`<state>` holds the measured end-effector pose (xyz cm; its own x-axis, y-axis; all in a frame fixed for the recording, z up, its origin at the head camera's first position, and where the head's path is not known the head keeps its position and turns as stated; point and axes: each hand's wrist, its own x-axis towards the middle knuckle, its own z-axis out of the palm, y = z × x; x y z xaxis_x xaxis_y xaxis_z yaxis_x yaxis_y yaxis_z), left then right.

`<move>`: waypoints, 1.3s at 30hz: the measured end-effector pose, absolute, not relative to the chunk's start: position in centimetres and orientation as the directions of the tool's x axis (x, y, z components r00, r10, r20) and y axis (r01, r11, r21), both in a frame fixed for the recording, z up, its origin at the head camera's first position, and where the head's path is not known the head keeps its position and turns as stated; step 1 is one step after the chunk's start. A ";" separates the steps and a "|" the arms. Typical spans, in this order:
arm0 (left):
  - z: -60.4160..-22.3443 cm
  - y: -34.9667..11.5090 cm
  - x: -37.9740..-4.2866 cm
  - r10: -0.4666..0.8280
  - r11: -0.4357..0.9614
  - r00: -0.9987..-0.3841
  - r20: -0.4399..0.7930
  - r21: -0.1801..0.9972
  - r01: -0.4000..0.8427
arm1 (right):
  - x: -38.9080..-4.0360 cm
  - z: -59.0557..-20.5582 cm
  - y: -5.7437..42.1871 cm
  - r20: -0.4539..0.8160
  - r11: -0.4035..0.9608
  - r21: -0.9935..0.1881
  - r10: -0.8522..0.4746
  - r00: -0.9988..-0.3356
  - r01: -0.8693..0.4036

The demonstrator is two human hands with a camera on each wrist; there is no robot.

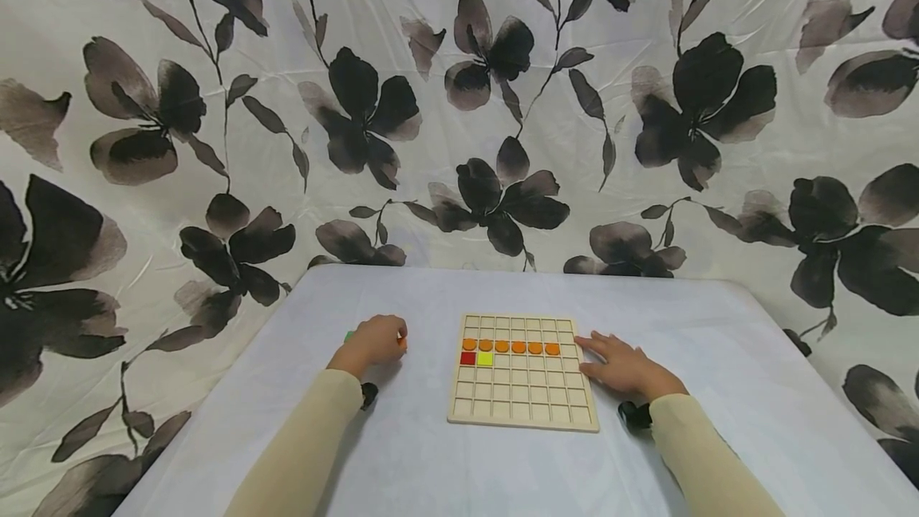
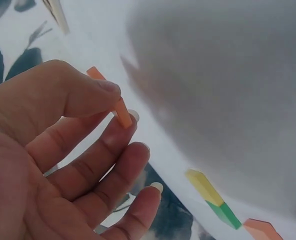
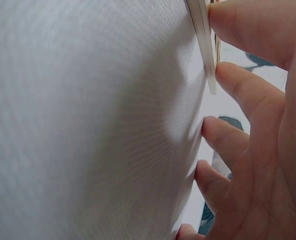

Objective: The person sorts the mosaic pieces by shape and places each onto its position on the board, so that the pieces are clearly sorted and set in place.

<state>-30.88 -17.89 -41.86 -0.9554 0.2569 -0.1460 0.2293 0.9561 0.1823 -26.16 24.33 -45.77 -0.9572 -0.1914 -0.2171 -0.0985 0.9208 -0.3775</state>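
My left hand (image 1: 375,341), left of the wooden grid board (image 1: 511,394), pinches a flat orange piece (image 2: 124,114) between thumb and fingers. The piece is seen edge-on, partly behind the thumb. On the board lies a row of several round orange discs (image 1: 502,347). Below its left end sit a red square tile (image 1: 468,358) and a yellow square tile (image 1: 485,359). My right hand (image 1: 625,367) lies at the board's right side, fingers spread. In the right wrist view its thumb and a fingertip touch the board's edge (image 3: 204,47), with the other fingertips on the cloth.
Near my left hand lie loose pieces: a yellow one (image 2: 204,186), a green one (image 2: 225,215) and an orange one (image 2: 262,230). A white cloth covers the table (image 1: 524,469). Behind it hangs a flowered curtain (image 1: 589,206).
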 end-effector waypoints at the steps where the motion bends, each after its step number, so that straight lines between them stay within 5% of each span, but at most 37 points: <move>1: -41.9 -17.7 -30.9 0.261 0.955 -0.954 -0.147 0.181 0.233 | -26.1 -45.7 24.3 -0.219 0.921 -0.378 -0.194 -0.956 -0.100; 39: -41.6 -11.3 -28.8 0.336 0.920 -0.932 -0.135 0.256 0.295 | -26.2 -45.6 24.4 -0.219 0.921 -0.377 -0.190 -0.957 -0.096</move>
